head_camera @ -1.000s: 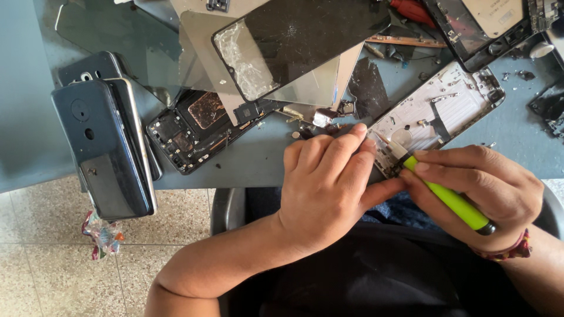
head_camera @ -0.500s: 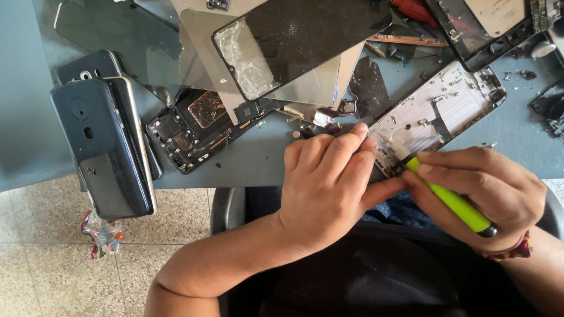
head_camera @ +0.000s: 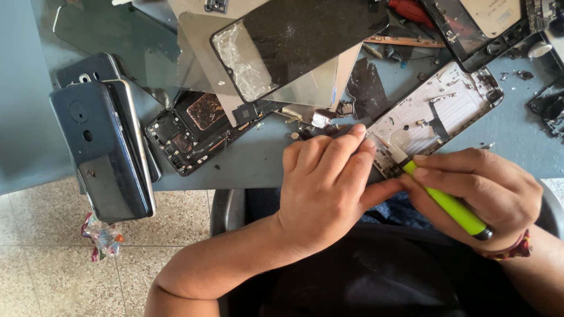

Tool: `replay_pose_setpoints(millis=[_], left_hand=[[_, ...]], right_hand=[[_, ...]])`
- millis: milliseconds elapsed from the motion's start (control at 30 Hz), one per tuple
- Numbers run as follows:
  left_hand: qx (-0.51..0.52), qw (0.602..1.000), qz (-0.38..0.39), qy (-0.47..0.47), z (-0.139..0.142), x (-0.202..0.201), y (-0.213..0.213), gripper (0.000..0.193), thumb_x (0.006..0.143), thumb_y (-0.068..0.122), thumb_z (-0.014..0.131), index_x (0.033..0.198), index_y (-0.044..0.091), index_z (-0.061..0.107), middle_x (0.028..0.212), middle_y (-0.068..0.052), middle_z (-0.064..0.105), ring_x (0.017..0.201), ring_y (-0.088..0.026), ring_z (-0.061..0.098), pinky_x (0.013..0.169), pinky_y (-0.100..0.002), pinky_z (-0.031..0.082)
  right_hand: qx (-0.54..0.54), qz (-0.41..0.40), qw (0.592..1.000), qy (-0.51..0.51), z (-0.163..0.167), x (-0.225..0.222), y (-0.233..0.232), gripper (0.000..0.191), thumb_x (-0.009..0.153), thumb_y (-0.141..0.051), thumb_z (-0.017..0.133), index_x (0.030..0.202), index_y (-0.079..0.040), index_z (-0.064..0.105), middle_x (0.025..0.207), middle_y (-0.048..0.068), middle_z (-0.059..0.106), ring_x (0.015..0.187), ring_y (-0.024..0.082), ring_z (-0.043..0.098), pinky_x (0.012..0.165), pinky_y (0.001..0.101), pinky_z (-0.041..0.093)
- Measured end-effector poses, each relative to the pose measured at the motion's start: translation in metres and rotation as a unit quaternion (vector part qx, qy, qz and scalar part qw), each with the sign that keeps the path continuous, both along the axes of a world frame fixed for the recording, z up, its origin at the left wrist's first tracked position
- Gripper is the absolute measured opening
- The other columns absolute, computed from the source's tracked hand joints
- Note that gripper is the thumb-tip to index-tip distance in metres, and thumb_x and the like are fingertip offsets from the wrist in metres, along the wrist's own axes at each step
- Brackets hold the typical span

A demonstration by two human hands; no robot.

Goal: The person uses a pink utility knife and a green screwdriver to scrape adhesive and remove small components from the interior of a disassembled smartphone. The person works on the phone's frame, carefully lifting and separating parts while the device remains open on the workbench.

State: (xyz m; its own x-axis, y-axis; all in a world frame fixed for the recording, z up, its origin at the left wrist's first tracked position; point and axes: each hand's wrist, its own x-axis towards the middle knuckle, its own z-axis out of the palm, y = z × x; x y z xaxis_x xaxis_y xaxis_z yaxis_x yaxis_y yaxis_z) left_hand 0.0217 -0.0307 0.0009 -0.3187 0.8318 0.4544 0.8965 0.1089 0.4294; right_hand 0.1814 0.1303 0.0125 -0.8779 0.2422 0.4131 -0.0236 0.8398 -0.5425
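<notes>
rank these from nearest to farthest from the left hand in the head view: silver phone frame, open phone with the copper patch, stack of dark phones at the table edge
1. silver phone frame: to the right, its lower end right under the left hand fingertips.
2. open phone with the copper patch: up and to the left on the table.
3. stack of dark phones: far left, overhanging the table edge.

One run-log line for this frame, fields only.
left hand: pressing on silver phone frame | right hand: holding green screwdriver, tip at the frame's lower edge | beside: stacked dark phones, cracked screen panel

Phone stack (head_camera: 106,152) left, open frame (head_camera: 437,114) right, screen panel (head_camera: 294,47) behind
</notes>
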Motion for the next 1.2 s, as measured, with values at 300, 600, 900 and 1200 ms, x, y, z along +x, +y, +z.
replay_pose_setpoints(millis=[300,600,900,1200], left_hand=[[0.002,1.000,0.001,-0.010,-0.0015,0.0006,0.0009,0.051,0.098,0.048,0.082,0.117,0.002,0.070,0.128,-0.008,0.065,0.099,-0.021,0.059,0.093,-0.039,0.043],[0.002,1.000,-0.002,-0.013,-0.0020,0.0003,0.0003,0.052,0.098,0.049,0.082,0.117,0.002,0.069,0.129,-0.008,0.064,0.100,-0.021,0.059,0.093,-0.039,0.043],[0.004,1.000,-0.003,-0.011,-0.0008,-0.0007,0.0012,0.051,0.097,0.048,0.082,0.114,0.002,0.070,0.127,-0.008,0.065,0.097,-0.022,0.059,0.091,-0.039,0.043],[0.005,1.000,0.000,-0.009,-0.0006,-0.0002,0.0015,0.049,0.098,0.047,0.082,0.113,0.002,0.070,0.126,-0.008,0.065,0.097,-0.022,0.059,0.092,-0.039,0.043]], right_hand=[[0.001,0.001,1.000,0.016,-0.0009,0.0001,0.0022,0.032,0.073,-0.002,0.090,0.095,0.006,0.068,0.091,0.022,0.071,0.082,0.026,0.075,0.068,0.0301,0.063],[0.038,0.007,0.998,0.042,-0.0025,-0.0002,0.0042,0.032,0.076,0.000,0.089,0.096,0.008,0.066,0.092,0.022,0.070,0.081,0.028,0.074,0.066,0.0292,0.062],[0.013,-0.008,1.000,0.022,-0.0036,0.0025,0.0035,0.031,0.075,-0.001,0.088,0.097,0.006,0.067,0.094,0.021,0.071,0.081,0.025,0.074,0.066,0.0292,0.062],[0.013,-0.006,1.000,0.017,-0.0046,0.0029,0.0029,0.032,0.074,-0.004,0.090,0.097,0.003,0.069,0.093,0.017,0.071,0.079,0.023,0.074,0.064,0.0283,0.061]])
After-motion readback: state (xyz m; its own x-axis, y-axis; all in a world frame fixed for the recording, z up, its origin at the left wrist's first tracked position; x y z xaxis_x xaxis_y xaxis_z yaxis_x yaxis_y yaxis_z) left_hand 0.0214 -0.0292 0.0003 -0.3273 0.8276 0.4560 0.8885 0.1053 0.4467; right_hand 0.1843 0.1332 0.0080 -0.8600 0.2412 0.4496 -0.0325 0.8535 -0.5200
